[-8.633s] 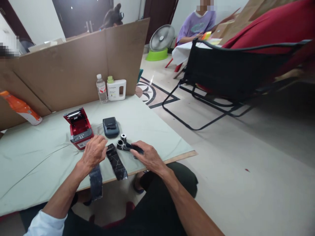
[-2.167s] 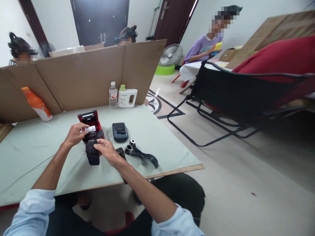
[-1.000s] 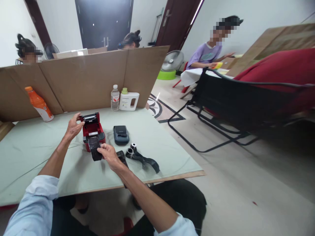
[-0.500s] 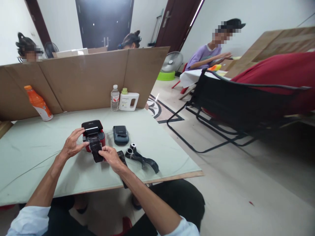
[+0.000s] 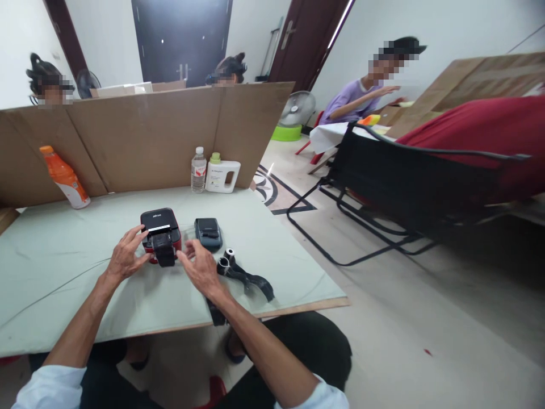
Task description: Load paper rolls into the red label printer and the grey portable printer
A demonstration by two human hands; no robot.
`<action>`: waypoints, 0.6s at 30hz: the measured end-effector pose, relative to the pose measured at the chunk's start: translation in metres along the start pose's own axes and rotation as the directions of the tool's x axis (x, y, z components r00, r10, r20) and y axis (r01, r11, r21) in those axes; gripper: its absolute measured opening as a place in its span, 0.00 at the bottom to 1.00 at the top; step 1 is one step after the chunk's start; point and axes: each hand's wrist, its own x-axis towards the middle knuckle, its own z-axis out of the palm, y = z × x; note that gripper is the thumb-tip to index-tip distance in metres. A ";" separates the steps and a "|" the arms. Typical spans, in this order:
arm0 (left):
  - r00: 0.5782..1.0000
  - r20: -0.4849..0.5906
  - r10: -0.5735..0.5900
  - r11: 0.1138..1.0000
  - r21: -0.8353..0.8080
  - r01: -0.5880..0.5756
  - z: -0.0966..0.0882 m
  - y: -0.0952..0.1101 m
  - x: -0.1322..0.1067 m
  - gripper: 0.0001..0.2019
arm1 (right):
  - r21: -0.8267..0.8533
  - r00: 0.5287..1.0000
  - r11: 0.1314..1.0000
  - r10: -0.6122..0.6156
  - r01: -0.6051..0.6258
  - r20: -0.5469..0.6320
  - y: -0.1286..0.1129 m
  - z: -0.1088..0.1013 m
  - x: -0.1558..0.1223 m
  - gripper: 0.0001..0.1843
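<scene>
A small black and red label printer (image 5: 160,220) stands on the table, with a black strip (image 5: 164,250) hanging from its front slot. My left hand (image 5: 126,253) is at the printer's left side, its fingertips against the casing and its thumb spread apart near the lower front. Just right of the printer, my right hand (image 5: 200,267) has its fingers apart and holds nothing; its thumb is close to the printer's front corner. Behind that hand lies a dark handheld device (image 5: 208,233). Black strip rolls with white cores (image 5: 227,258) trail loose ends beside my right wrist.
A cardboard panel (image 5: 162,136) borders the table's far side. Before it stand an orange bottle (image 5: 66,179), a clear bottle (image 5: 198,170) and a white jug (image 5: 222,175). A thin cable (image 5: 55,289) crosses the left. A black folding chair (image 5: 383,176) and other people are beyond.
My right hand has let go of the black strip and moved slightly right. The strip now hangs shorter from the printer, whose lid appears lower. My left hand stays beside the printer.
</scene>
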 end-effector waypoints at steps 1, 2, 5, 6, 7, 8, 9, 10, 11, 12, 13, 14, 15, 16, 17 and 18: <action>1.000 -0.003 -0.018 1.000 0.004 0.018 0.001 0.000 -0.001 0.28 | -0.105 0.995 0.990 -0.095 0.091 -0.034 -0.002 -0.003 0.006 0.19; 0.999 -0.006 -0.039 0.999 0.010 0.039 0.002 0.001 -0.002 0.29 | -0.187 0.984 0.968 -0.176 0.170 -0.018 -0.004 -0.006 0.012 0.24; 0.995 -0.017 -0.098 0.995 0.025 0.099 0.006 0.005 -0.004 0.31 | -0.346 0.949 0.884 -0.278 0.314 0.149 -0.012 -0.010 0.033 0.33; 0.994 -0.022 -0.111 0.993 0.027 0.112 0.008 0.006 -0.005 0.31 | -0.389 0.941 0.859 -0.275 0.333 0.198 -0.013 -0.010 0.038 0.33; 0.992 -0.028 -0.121 0.992 0.029 0.121 0.010 0.008 -0.005 0.32 | -0.425 0.935 0.837 -0.265 0.344 0.235 -0.015 -0.009 0.043 0.33; 0.991 -0.034 -0.128 0.991 0.030 0.129 0.011 0.010 -0.006 0.32 | -0.453 0.930 0.819 -0.256 0.353 0.263 -0.016 -0.009 0.046 0.32; 0.990 -0.039 -0.133 0.990 0.032 0.134 0.012 0.011 -0.006 0.33 | -0.473 0.926 0.804 -0.250 0.361 0.282 -0.016 -0.008 0.049 0.32; 0.990 -0.044 -0.136 0.990 0.033 0.138 0.013 0.012 -0.006 0.33 | -0.485 0.923 0.793 -0.247 0.368 0.296 -0.016 -0.008 0.050 0.31; 0.990 -0.047 -0.137 0.990 0.034 0.138 0.014 0.013 -0.006 0.33 | -0.490 0.920 0.788 -0.246 0.373 0.306 -0.016 -0.009 0.051 0.31; 0.990 -0.048 -0.135 0.990 0.033 0.137 0.014 0.013 -0.006 0.32 | -0.491 0.918 0.786 -0.245 0.376 0.311 -0.015 -0.009 0.051 0.31; 0.990 -0.047 -0.134 0.990 0.032 0.135 0.015 0.013 -0.006 0.32 | -0.490 0.918 0.786 -0.245 0.377 0.313 -0.014 -0.009 0.050 0.32; 0.990 -0.046 -0.132 0.991 0.031 0.134 0.015 0.013 -0.005 0.31 | -0.489 0.918 0.787 -0.244 0.376 0.314 -0.012 -0.009 0.050 0.32; 0.990 -0.044 -0.132 0.991 0.030 0.133 0.016 0.013 -0.005 0.31 | -0.487 0.919 0.789 -0.243 0.373 0.311 -0.011 -0.009 0.050 0.33; 0.990 -0.043 -0.135 0.990 0.030 0.136 0.016 0.013 -0.005 0.31 | -0.487 0.921 0.792 -0.240 0.369 0.308 -0.009 -0.008 0.050 0.34; 0.989 -0.043 -0.141 0.989 0.032 0.142 0.016 0.013 -0.005 0.31 | -0.487 0.922 0.794 -0.236 0.365 0.306 -0.008 -0.008 0.050 0.34; 0.988 -0.041 -0.148 0.988 0.037 0.149 0.016 0.013 -0.005 0.31 | -0.488 0.924 0.794 -0.232 0.361 0.305 -0.007 -0.007 0.049 0.34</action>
